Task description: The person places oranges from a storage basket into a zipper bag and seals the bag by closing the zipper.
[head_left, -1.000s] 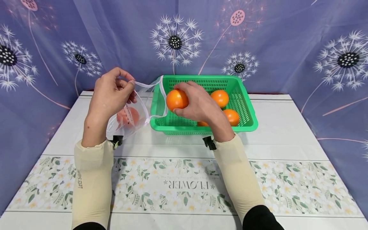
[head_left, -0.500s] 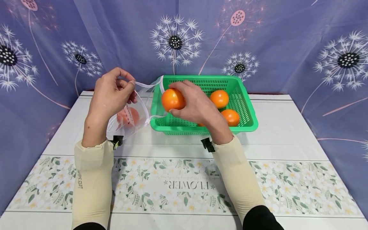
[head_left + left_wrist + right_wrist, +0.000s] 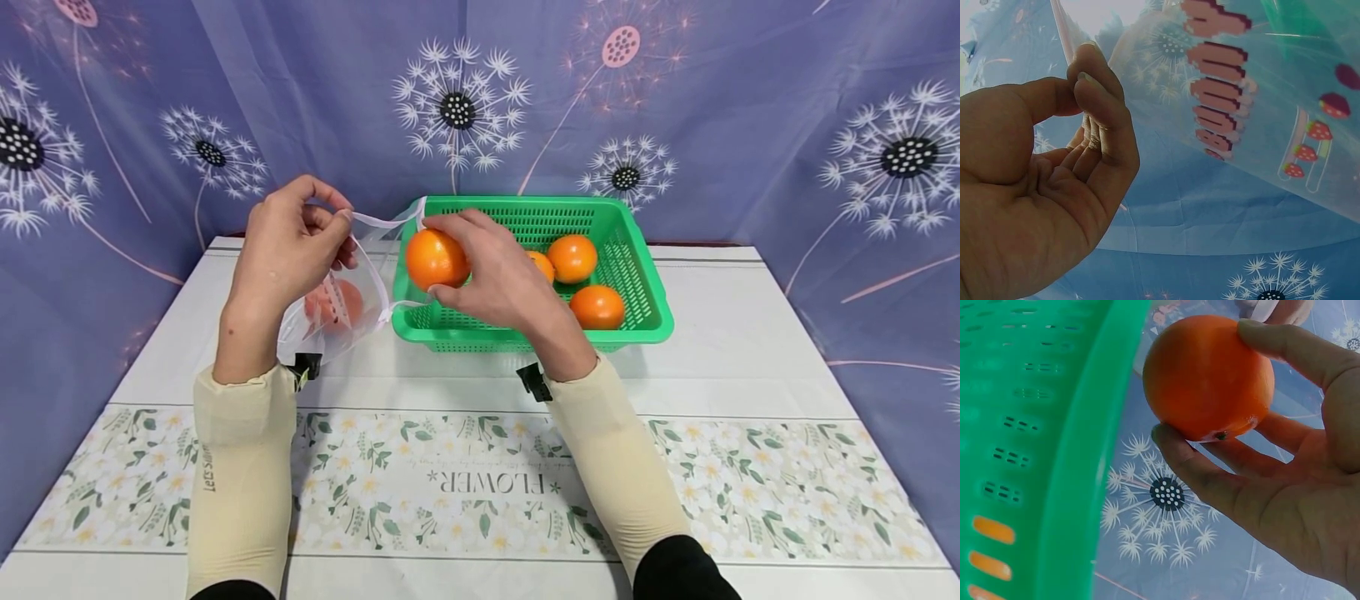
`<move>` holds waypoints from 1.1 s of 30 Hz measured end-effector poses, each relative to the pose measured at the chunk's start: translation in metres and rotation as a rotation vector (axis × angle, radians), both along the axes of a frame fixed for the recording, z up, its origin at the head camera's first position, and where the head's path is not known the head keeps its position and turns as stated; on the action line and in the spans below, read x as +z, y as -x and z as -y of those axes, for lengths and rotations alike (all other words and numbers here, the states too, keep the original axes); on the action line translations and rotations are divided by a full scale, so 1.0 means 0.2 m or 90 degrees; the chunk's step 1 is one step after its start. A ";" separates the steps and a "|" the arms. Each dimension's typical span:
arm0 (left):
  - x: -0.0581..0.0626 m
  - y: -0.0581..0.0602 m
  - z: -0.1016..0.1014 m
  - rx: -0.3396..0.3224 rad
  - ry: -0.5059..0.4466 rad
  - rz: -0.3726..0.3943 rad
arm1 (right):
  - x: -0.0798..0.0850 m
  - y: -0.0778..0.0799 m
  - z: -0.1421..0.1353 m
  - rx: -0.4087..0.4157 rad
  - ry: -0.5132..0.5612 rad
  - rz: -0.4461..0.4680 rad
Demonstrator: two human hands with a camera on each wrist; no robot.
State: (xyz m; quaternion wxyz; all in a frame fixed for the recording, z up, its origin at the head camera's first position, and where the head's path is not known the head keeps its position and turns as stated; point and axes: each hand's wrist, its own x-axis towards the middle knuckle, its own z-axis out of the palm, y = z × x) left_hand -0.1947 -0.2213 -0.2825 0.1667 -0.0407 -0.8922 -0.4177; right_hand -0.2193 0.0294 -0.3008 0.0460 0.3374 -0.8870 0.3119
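My left hand (image 3: 292, 237) pinches the rim of a translucent plastic bag (image 3: 375, 258) between thumb and fingertips. The bag carries pink lettering and strawberry prints (image 3: 1305, 153), and its white-edged mouth gapes toward the right. A round orange shape (image 3: 347, 304) shows through its film, low down. With thumb and fingers spread around it, my right hand (image 3: 495, 271) grips an orange (image 3: 437, 260) at the bag's mouth, above the left end of a green basket (image 3: 652, 321). In the right wrist view, the held orange (image 3: 1207, 378) shows its stem end.
Several more oranges lie in the basket, among them one at the back (image 3: 572, 258), one at the front (image 3: 597, 307) and a partly hidden one (image 3: 541, 265). A white tablecloth (image 3: 742, 333) with a floral band covers the table. A blue dandelion-print curtain (image 3: 525, 100) hangs behind.
My right hand has carried the orange leftward to the bag's mouth, uncovering another orange in the basket. The front orange has shifted slightly left. My left hand has stayed in place.
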 end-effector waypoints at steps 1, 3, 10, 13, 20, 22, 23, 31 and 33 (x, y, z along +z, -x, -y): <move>0.00 0.00 0.00 0.000 -0.001 0.001 | 0.00 0.00 0.00 0.003 0.003 -0.001; 0.00 0.00 0.00 -0.001 -0.002 0.004 | -0.01 0.00 0.01 0.008 0.006 -0.002; 0.00 0.00 0.00 -0.004 -0.001 0.002 | -0.02 0.00 0.04 0.015 0.013 -0.018; 0.00 0.01 0.00 -0.004 -0.001 0.001 | -0.03 0.00 0.05 0.014 0.018 -0.028; 0.00 0.01 0.00 -0.005 0.001 0.003 | -0.04 0.00 0.08 0.018 0.029 -0.040; 0.00 0.01 0.00 -0.005 0.001 0.003 | -0.04 -0.01 0.09 0.017 0.028 -0.039; 0.00 0.01 0.00 -0.006 0.000 0.004 | -0.04 -0.01 0.09 0.016 0.028 -0.038; 0.00 0.01 0.00 -0.009 0.000 0.009 | -0.08 0.00 0.12 0.041 0.033 -0.052; 0.00 0.00 0.00 -0.010 0.001 0.010 | -0.08 0.00 0.12 0.049 0.040 -0.063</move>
